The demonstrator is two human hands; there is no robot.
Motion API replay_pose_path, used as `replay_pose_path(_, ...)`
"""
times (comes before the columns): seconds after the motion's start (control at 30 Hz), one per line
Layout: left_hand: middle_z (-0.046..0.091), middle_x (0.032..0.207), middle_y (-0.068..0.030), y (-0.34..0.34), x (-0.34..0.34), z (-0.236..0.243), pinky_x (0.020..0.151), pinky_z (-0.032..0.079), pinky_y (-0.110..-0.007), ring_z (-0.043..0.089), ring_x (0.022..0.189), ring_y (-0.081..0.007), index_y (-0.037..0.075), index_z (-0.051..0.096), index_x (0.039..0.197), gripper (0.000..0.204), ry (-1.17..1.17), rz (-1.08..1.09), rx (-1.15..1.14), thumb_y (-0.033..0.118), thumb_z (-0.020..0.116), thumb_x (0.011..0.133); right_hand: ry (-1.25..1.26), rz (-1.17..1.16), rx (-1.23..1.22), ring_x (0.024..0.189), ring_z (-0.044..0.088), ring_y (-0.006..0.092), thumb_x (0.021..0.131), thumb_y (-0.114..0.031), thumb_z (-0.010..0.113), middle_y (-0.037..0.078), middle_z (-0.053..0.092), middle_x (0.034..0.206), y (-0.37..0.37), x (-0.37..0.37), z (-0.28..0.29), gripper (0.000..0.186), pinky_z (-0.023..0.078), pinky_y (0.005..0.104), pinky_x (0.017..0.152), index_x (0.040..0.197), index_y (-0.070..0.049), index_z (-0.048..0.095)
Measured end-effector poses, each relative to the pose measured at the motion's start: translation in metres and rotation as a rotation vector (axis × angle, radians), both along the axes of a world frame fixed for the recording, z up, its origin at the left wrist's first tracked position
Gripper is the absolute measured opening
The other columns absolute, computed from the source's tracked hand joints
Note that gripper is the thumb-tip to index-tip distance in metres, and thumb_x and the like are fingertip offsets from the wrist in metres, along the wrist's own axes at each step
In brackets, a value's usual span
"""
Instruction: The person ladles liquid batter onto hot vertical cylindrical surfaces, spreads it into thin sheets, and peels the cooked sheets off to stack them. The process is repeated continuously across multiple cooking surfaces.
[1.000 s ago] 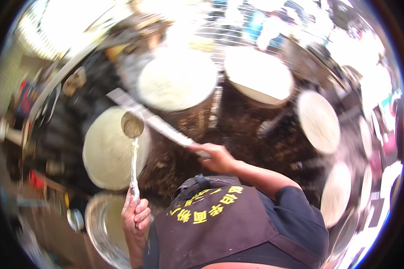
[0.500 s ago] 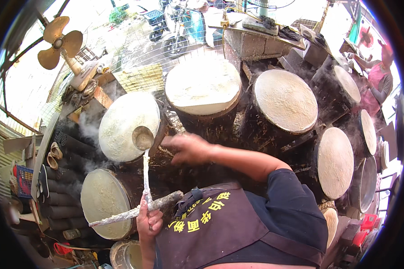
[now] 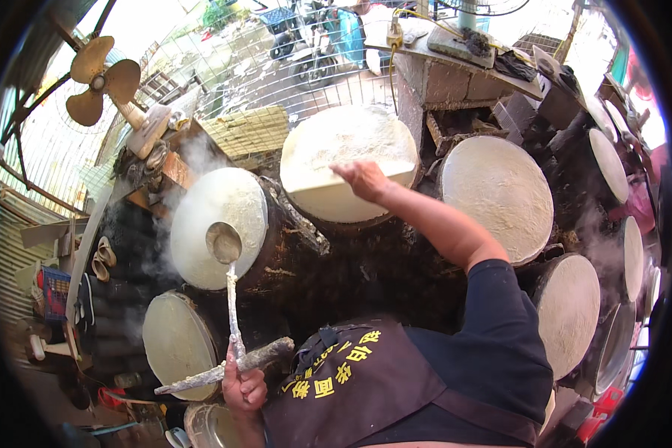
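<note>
Ladle (image 3: 223,243) and stick (image 3: 274,352) in left fingers (image 3: 253,387), right fingers (image 3: 352,174) over vessel (image 3: 343,221), grip unclear

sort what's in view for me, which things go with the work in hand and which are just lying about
With the work:
ladle, held in the left hand
pale-crusted stick, at the same hand
pale round top, under the right hand

Apparently just about:
fan
shoes
blue basket
motorbike

Bright daylight comes through a wire mesh fence (image 3: 235,97). Left of it stands a corrugated metal wall (image 3: 6,257); right of it, a brick wall (image 3: 449,81) carries a ledge (image 3: 407,51), a yellow cable (image 3: 393,78) hanging over its front edge near the left corner.
</note>
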State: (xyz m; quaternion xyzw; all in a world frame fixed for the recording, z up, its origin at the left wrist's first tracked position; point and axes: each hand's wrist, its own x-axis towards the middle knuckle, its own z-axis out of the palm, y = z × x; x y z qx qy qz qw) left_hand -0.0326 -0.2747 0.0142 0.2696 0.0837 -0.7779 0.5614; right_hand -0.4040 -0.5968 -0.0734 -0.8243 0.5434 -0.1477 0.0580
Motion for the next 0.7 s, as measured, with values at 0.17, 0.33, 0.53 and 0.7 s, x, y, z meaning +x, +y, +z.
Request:
replay_pose_path(0.17,0.036,0.067,0.0004,0.01,-0.006,0.008,0.03,0.032,-0.019,0.036,0.048,-0.0073,0.033,0.035,0.141,0.04,-0.001,0.045,-0.029,0.036,0.036,0.102,-0.132,0.107,-0.387,0.065,0.064,0.027,0.095,-0.009,0.036,0.013,0.063,0.073,-0.029,-0.008,0.059,0.032,0.052,0.0397,0.057,0.121,-0.012,0.055)
replay_pose_path(0.33,0.042,0.068,-0.0016,0.022,0.001,0.006,0.032,0.04,-0.02,0.043,0.048,-0.0071,0.026,0.034,0.141,0.044,-0.003,-0.002,-0.12,0.041,0.038,0.1,-0.067,0.062,-0.193,0.075,0.062,0.0248,0.097,-0.006,0.032,0.012,0.064,0.087,0.032,0.002,0.053,0.039,0.052,0.0372,0.058,0.129,-0.014,0.051)
replay_pose_path(0.53,0.042,0.067,-0.0017,0.036,0.017,0.009,0.032,0.04,-0.02,0.042,0.046,-0.006,0.025,0.033,0.142,0.046,-0.032,-0.091,-0.115,0.041,0.039,0.1,-0.309,-0.064,-0.212,0.081,0.061,0.0287,0.085,-0.006,0.046,0.012,0.064,0.084,0.173,0.012,0.01,0.039,0.05,0.04,0.066,0.121,-0.012,0.058)
replay_pose_path(0.7,0.041,0.066,-0.0017,0.057,0.076,-0.031,0.032,0.037,-0.021,0.04,0.047,-0.0071,0.025,0.04,0.134,0.037,-0.037,-0.335,-0.122,0.041,0.038,0.1,-0.428,-0.201,-0.196,0.083,0.063,0.0282,0.084,-0.007,0.052,0.011,0.066,0.088,0.307,0.028,0.006,0.038,0.051,0.0384,0.069,0.121,-0.011,0.058)
